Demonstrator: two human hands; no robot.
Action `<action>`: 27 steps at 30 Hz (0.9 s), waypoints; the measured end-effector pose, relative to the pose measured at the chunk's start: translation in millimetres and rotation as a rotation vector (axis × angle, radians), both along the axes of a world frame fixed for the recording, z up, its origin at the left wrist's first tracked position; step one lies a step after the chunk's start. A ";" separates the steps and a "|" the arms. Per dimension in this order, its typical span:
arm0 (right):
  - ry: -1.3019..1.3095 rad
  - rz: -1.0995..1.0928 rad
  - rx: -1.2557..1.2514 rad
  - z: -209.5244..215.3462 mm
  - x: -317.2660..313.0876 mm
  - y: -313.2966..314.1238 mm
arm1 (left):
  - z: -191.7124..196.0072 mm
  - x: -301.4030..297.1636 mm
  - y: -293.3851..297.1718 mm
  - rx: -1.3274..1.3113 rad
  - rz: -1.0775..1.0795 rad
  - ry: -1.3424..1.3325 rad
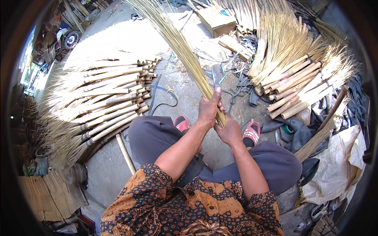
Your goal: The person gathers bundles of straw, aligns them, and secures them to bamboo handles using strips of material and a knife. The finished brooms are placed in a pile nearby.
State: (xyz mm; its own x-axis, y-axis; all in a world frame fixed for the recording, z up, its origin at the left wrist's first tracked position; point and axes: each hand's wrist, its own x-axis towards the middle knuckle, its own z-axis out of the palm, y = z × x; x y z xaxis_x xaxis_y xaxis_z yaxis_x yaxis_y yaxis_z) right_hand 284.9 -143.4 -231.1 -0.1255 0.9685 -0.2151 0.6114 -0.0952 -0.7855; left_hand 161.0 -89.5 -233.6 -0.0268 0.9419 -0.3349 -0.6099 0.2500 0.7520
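A long bundle of thin, straw-coloured sticks [183,55] slants up and away between my knees, its loose ends spreading toward the far edge. My left hand [208,108] is closed around it near the lower end. Just below, my right hand [229,129] wraps the butt of the same bundle. A flat metal blade [216,74] with a reddish part at its base points away beside the sticks. Its lower end meets my left hand; I cannot tell whether that hand grips it or it lies behind.
Stick brooms with bamboo handles [114,96] lie stacked at left, and more brooms [293,78] at right. A cardboard box [216,20] stands at the far side. Dark rubber strips [252,94] litter the floor. A white sack [334,169] lies at right, a bamboo pole [125,153] near my left knee.
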 end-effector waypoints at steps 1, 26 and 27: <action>0.081 0.068 -0.046 0.5 2.3 0.3 | 1.5 -1.8 -1.3 0.014 -0.047 0.034; 0.199 0.222 -0.176 42.4 12.0 -5.2 | 47.9 -8.6 -18.9 0.004 -0.029 -0.216; 0.288 0.231 -0.143 39.0 14.9 -3.1 | 51.9 -11.3 -14.3 0.037 0.014 -0.215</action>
